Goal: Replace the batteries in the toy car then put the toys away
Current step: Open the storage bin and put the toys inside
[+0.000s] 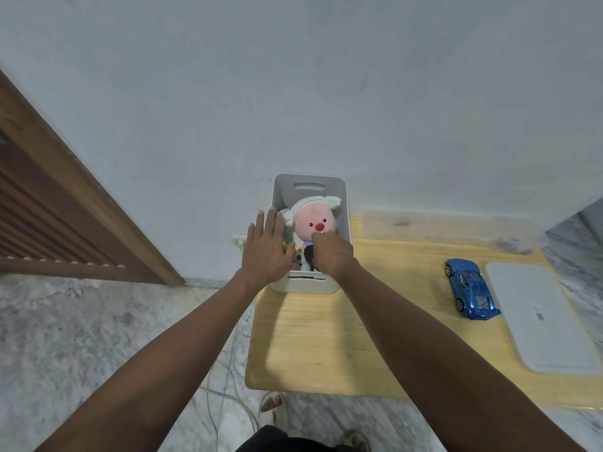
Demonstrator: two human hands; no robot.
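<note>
- Left hand [266, 247], fingers straight, lies flat over the white bin's [306, 283] left rim at the desk's [313, 337] far left corner.
- Right hand [331, 252] reaches in, fingers curled on the pink plush [315, 221].
- Blue toy car [470, 288] sits near the right edge beside a white lid [538, 318].

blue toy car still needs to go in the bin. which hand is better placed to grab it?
Right, probably. The blue toy car lies on the table's right side, nearer the right hand; the left hand rests flat across the white bin.
</note>
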